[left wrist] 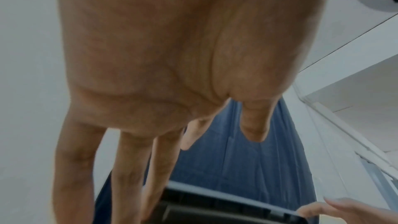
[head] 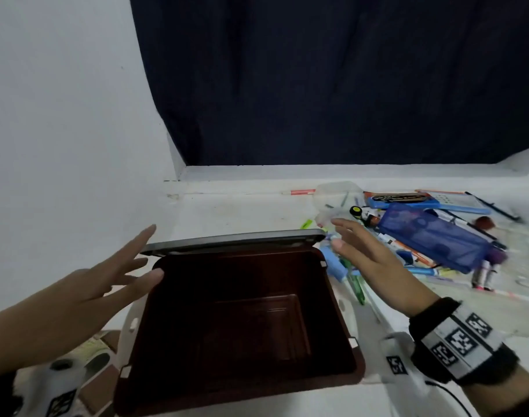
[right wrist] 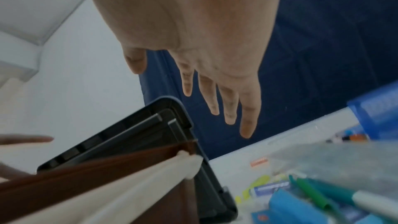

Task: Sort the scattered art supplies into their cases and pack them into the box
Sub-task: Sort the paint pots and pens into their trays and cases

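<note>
A dark brown box (head: pixel 332 299) stands open in the centre, nothing inside it, its grey lid (head: pixel 236 239) tipped back behind it. My left hand (head: pixel 118 275) hovers at the box's left rim with fingers spread and straight, holding nothing. My right hand (head: pixel 362 254) hovers off the box's right rear corner, fingers straight, nothing in it. To the right lies a pile of art supplies: a blue mesh pencil case (head: pixel 432 236), a flat blue tin case (head: pixel 404 200), a green marker (head: pixel 358 288), pens and markers. The lid (right wrist: pixel 176 125) and brown rim (right wrist: pixel 90 164) show in the right wrist view.
A clear plastic container (head: pixel 337 195) sits at the back of the pile. A red-and-white pencil (head: pixel 299 192) lies along the back ledge. A dark blue curtain (head: pixel 332 79) hangs behind; a white wall (head: pixel 61 115) closes the left side.
</note>
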Demonstrator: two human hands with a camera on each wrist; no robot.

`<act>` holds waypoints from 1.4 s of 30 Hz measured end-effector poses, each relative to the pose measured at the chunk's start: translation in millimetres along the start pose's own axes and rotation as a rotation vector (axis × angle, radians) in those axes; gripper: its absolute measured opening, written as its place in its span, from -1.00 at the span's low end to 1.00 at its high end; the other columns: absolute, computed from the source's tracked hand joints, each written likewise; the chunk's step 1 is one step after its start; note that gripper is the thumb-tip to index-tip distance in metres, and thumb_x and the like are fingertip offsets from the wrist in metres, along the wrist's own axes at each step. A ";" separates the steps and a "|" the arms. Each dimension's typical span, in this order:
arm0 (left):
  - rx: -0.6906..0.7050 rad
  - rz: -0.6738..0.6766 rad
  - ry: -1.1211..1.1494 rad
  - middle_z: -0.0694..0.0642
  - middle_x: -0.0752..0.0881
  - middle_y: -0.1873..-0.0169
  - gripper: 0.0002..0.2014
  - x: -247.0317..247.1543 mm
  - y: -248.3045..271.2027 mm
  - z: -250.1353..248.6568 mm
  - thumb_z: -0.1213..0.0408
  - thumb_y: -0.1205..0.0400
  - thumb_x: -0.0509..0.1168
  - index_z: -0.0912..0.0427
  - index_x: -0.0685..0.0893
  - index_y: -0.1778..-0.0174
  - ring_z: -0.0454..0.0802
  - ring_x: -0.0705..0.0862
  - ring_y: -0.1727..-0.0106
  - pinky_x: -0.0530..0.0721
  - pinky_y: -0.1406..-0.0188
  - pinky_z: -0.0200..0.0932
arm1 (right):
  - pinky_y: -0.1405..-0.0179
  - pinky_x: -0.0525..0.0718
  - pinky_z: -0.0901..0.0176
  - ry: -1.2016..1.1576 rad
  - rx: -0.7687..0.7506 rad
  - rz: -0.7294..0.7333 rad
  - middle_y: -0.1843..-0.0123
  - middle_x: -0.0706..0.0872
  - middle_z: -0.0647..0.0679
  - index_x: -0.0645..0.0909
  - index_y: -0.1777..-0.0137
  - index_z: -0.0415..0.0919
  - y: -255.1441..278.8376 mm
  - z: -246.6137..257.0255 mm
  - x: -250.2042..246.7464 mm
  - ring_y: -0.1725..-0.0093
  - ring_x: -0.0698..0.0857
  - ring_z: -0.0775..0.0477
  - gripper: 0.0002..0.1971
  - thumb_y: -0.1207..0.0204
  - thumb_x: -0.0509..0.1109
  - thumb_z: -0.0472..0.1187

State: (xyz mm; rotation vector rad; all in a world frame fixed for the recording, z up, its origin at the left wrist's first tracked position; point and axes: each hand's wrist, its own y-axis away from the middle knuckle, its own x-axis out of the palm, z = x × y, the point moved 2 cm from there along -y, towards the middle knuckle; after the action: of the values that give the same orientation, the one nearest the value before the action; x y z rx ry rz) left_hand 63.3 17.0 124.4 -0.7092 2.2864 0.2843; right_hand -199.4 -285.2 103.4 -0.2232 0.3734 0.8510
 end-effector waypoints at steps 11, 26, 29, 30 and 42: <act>0.192 -0.049 0.137 -0.08 0.76 -0.05 -0.67 120.5 17.7 -140.2 -0.23 -0.61 0.26 -0.41 0.60 -0.30 -0.10 0.81 0.00 0.76 -0.09 0.09 | -0.01 0.71 0.03 0.305 -0.140 -0.222 -0.03 0.76 0.11 0.58 -0.19 0.18 89.8 -85.2 -137.2 0.00 0.77 0.11 -0.69 -0.55 0.48 -0.21; 0.142 -0.024 -0.098 0.07 0.62 -0.24 -0.62 371.2 -104.2 -232.4 -0.07 -0.69 0.28 -0.18 0.48 -0.42 0.06 0.62 -0.27 0.62 -0.28 0.10 | -0.45 0.45 -0.12 0.948 0.062 0.221 -0.57 0.41 0.06 0.24 -0.61 0.14 81.0 -211.4 -250.7 -0.50 0.40 -0.08 -0.28 -0.50 0.37 0.27; 0.108 -0.012 -0.318 0.18 0.52 -0.38 -0.58 388.7 -144.4 -231.5 -0.07 -0.66 0.22 -0.23 0.42 -0.47 0.27 0.51 -0.39 0.55 -0.34 0.20 | -0.41 0.45 -0.19 1.057 0.056 0.279 -0.54 0.39 0.03 0.21 -0.63 0.11 69.3 -219.3 -242.9 -0.49 0.38 -0.12 -0.23 -0.48 0.29 0.38; 0.070 -0.005 -0.401 0.19 0.46 -0.45 -0.56 393.3 -156.2 -230.1 -0.06 -0.67 0.22 -0.24 0.40 -0.50 0.31 0.45 -0.44 0.51 -0.38 0.22 | -0.37 0.47 -0.19 1.092 0.033 0.277 -0.51 0.40 0.00 0.21 -0.62 0.09 64.9 -219.7 -241.4 -0.46 0.39 -0.14 -0.22 -0.47 0.27 0.40; 0.017 0.170 -0.687 0.09 0.50 -0.40 -0.60 414.1 -214.0 -223.0 -0.02 -0.57 0.28 -0.28 0.54 -0.36 0.22 0.35 -0.56 0.33 -0.49 0.11 | -0.34 0.54 -0.08 1.050 -0.073 0.425 -0.48 0.41 -0.01 0.19 -0.63 0.17 33.0 -222.5 -258.7 -0.36 0.48 -0.13 -0.18 -0.42 0.31 0.44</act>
State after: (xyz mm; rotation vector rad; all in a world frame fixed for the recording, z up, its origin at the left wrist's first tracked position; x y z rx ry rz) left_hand -189.1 -415.8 -1.9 -0.3302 1.6847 0.5004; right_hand -431.3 -517.3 4.3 -0.6764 1.4077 1.1179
